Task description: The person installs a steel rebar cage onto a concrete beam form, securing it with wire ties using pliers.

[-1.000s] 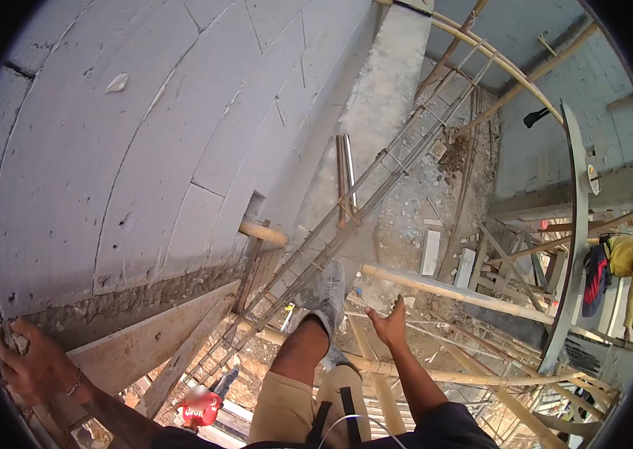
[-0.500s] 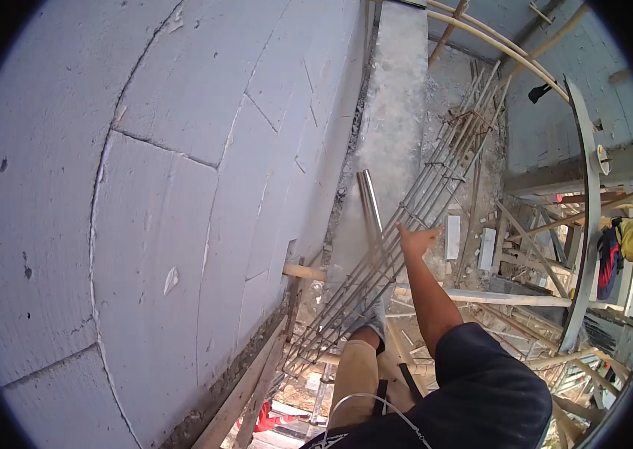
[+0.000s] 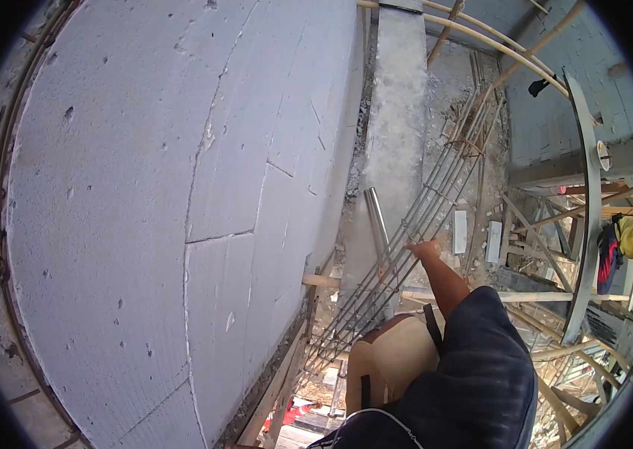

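The right hand (image 3: pixel 426 249) is closed around a bar of the rebar cage (image 3: pixel 406 239), which leans across the concrete column (image 3: pixel 399 127) just right of the grey block wall (image 3: pixel 182 187). A metal pipe (image 3: pixel 376 221) lies just left of the hand. The left hand is out of view.

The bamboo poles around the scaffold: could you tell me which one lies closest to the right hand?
The horizontal pole just below the right hand, running right from the rebar cage. The other poles arch overhead or cross lower down, farther from that hand.
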Motion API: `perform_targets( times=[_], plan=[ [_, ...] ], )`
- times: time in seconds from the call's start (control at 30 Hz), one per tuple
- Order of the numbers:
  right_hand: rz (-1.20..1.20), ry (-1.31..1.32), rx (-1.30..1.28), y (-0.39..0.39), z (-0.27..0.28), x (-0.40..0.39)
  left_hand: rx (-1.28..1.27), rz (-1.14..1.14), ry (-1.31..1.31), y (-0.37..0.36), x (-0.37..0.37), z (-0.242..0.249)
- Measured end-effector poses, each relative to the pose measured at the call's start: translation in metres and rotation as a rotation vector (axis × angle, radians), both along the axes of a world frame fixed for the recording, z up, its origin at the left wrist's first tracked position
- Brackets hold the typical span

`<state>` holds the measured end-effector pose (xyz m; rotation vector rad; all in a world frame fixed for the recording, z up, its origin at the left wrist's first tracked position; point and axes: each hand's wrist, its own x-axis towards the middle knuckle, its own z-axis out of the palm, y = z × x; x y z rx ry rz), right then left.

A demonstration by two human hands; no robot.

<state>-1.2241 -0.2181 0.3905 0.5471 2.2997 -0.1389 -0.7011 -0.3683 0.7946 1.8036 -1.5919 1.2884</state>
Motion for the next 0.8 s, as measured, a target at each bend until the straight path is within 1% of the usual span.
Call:
perform_targets(
  times=[0.03, 0.07, 0.13, 0.17, 0.2, 0.23, 0.3, 0.37, 0.43, 0.47, 0.53, 0.6, 0.67, 0.73, 0.8],
  plan=[
    [0.085, 0.040, 0.119, -0.002, 0.001, 0.006, 0.030, 0.009, -0.010, 0.002, 0.000, -0.003],
    [0.063, 0.012, 0.119, 0.000, 0.003, 0.002, 0.057, 0.010, -0.028, 0.001, 0.003, -0.002],
    [-0.029, -0.079, -0.325, 0.013, 0.012, -0.016, 0.102, 0.018, -0.061, 0.007, 0.006, 0.006],
    [-0.045, -0.085, -0.341, 0.024, 0.005, -0.013, 0.113, 0.028, -0.063, 0.011, 0.003, 0.011],
    [-0.163, 0.045, -0.476, 0.027, -0.015, -0.017, 0.081, 0.011, -0.052, 0.014, -0.008, 0.015],
    [-0.284, 0.183, -0.615, 0.025, -0.023, -0.030, 0.148, -0.058, 0.058, 0.015, -0.023, 0.018],
    [-0.313, 0.265, -0.689, 0.026, -0.011, -0.055, 0.292, -0.217, 0.267, 0.017, -0.056, 0.026],
    [-0.329, 0.346, -0.743, 0.020, 0.013, -0.077, 0.465, -0.313, 0.324, 0.019, -0.097, 0.028],
    [-0.250, 0.231, -0.574, 0.019, 0.037, -0.093, 0.702, -0.403, 0.345, 0.017, -0.140, 0.026],
    [-0.258, 0.240, -0.584, 0.016, 0.044, -0.101, 0.835, -0.448, 0.348, 0.015, -0.162, 0.022],
    [-0.286, 0.241, -0.523, 0.008, 0.053, -0.109, 1.099, -0.524, 0.344, 0.008, -0.210, 0.017],
    [-0.374, 0.135, -0.369, -0.004, 0.075, -0.122, 1.341, -0.566, 0.336, -0.002, -0.261, 0.006],
    [-0.460, 0.130, -0.366, -0.021, 0.097, -0.138, 1.547, -0.583, 0.314, -0.020, -0.316, -0.005],
    [-0.503, 0.036, -0.229, -0.045, 0.128, -0.161, 1.688, -0.610, 0.293, -0.053, -0.385, -0.021],
    [-0.675, 0.051, -0.082, -0.048, 0.103, -0.174, 1.760, -0.657, 0.229, -0.095, -0.464, -0.035]
  ],
)
